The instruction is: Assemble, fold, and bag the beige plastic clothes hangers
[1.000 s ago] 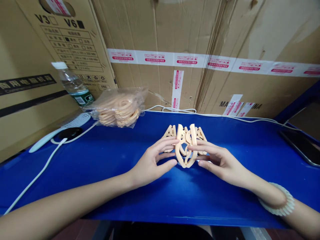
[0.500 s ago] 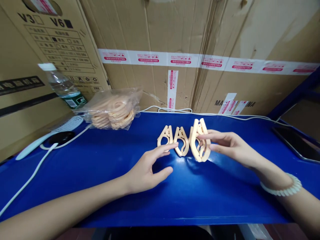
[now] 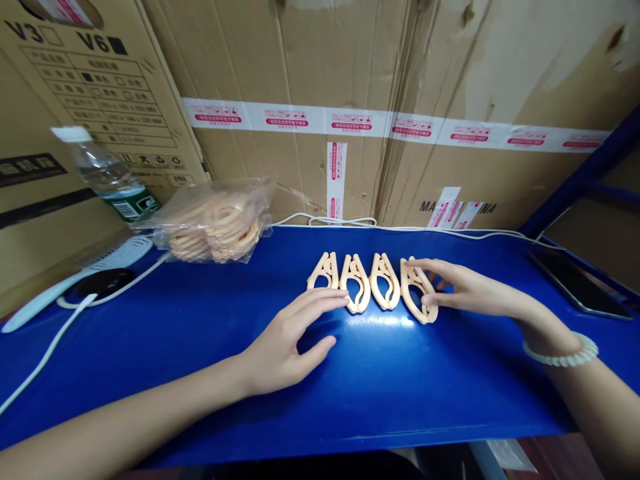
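Several beige folding clothes hangers lie folded in a row on the blue tabletop (image 3: 380, 380). At the right end, my right hand (image 3: 470, 290) has its thumb and fingers on the right side of one folding hanger (image 3: 417, 316), which sits flat or nearly so. To its left are a third hanger (image 3: 395, 288), a second hanger (image 3: 367, 287) and a leftmost hanger (image 3: 319, 270), its lower end hidden behind my left hand (image 3: 283, 343). That hand is open, thumb apart from the fingers, with its fingertips close to the second hanger; I cannot tell whether they touch.
A clear bag of more beige hangers (image 3: 220, 223) stands at the back left, beside a water bottle (image 3: 107, 173), a pale hairbrush (image 3: 120, 257) and a black round device (image 3: 103, 283). Cardboard boxes (image 3: 300, 67) wall the back. A dark phone (image 3: 580, 283) lies right.
My right hand has lowered the hanger from above the row to its right end, uncovering the third hanger. My left hand stays nearly in place. The whole view has shifted slightly.
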`<action>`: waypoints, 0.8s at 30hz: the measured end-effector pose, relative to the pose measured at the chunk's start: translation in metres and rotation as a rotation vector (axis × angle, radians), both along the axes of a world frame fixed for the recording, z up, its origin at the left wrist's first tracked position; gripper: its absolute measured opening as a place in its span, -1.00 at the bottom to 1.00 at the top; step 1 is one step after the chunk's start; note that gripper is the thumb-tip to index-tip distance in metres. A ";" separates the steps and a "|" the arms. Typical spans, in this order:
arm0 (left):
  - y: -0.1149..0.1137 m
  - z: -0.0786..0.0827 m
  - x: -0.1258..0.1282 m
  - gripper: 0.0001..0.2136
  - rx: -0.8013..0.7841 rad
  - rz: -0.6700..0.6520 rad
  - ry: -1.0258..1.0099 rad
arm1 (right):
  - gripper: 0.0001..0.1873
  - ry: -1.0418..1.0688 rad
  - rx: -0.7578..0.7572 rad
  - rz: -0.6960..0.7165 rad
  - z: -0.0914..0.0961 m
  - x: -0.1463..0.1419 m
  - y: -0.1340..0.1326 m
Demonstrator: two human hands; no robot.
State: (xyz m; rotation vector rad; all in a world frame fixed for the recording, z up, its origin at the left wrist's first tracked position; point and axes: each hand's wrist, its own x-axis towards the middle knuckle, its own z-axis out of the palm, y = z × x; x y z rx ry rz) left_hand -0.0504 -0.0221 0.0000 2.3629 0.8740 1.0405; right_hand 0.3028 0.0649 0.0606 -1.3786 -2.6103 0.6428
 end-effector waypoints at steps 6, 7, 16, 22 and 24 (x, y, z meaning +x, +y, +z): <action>0.001 -0.004 -0.001 -0.55 0.087 0.030 0.118 | 0.09 -0.121 0.026 0.086 -0.001 0.001 -0.015; 0.001 -0.005 -0.001 -0.54 0.095 0.037 0.162 | 0.10 -0.140 0.039 0.098 -0.005 -0.003 -0.018; 0.002 -0.010 -0.001 -0.46 0.088 0.105 0.394 | 0.04 -0.250 0.216 -0.096 -0.022 -0.024 -0.036; 0.004 -0.010 -0.001 -0.49 0.095 0.072 0.370 | 0.15 -0.360 0.206 -0.269 -0.012 -0.018 -0.033; 0.003 -0.010 0.000 -0.49 0.092 0.072 0.368 | 0.05 -0.334 0.198 -0.226 -0.015 -0.025 -0.034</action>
